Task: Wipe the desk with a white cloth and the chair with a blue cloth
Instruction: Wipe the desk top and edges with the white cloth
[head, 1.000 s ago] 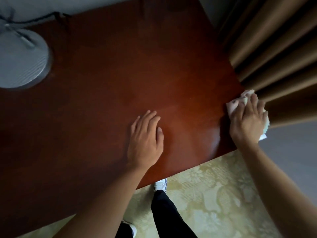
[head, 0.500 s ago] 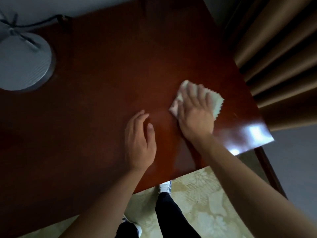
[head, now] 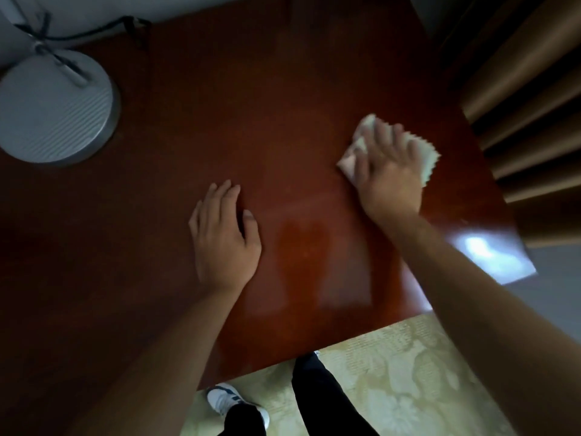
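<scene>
The dark red-brown wooden desk fills most of the view. A white cloth with zigzag edges lies flat on its right part. My right hand presses palm down on the cloth, fingers spread over it, blurred by motion. To the left of it, my left hand rests flat on the bare desk top with fingers loosely apart and nothing in it. No blue cloth and no chair are in view.
A round grey lamp base with a black cable stands at the desk's far left. Brown curtains hang along the right edge. Below the desk's near edge are patterned carpet and my legs and shoes.
My right hand slid the white cloth from the desk's right edge inward to the left and then a little back to the right. My left hand stayed planted on the desk.
</scene>
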